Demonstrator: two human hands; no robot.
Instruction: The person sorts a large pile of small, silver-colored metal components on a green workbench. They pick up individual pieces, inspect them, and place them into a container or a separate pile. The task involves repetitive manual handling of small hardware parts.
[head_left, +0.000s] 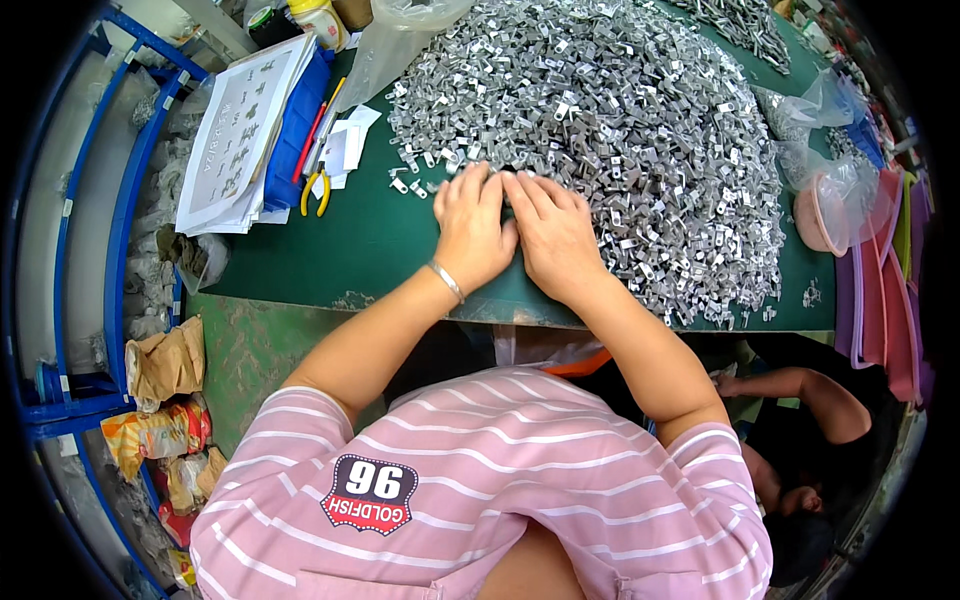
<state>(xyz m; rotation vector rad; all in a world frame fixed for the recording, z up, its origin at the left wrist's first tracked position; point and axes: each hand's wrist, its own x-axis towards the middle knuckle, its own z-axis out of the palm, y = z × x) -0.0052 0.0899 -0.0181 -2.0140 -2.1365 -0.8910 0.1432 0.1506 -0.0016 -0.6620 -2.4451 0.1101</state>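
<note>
While left hand (pixel 472 232) flanks right hand (pixel 556 238) mid-frame, I can't tell either grip. Pinch light-looking, stiff metal pieces (pixel 620 120) edgewise.

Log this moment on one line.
left hand: palm down, at near-left edge of metal pieces | right hand: beside it | grip: unclear | metal pieces: heaped on green table | yellow-handled tool: left of hands

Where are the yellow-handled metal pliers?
The pliers lie upper left in head view, on the green tabletop beside a slim red pen, left of the left hand.
</note>
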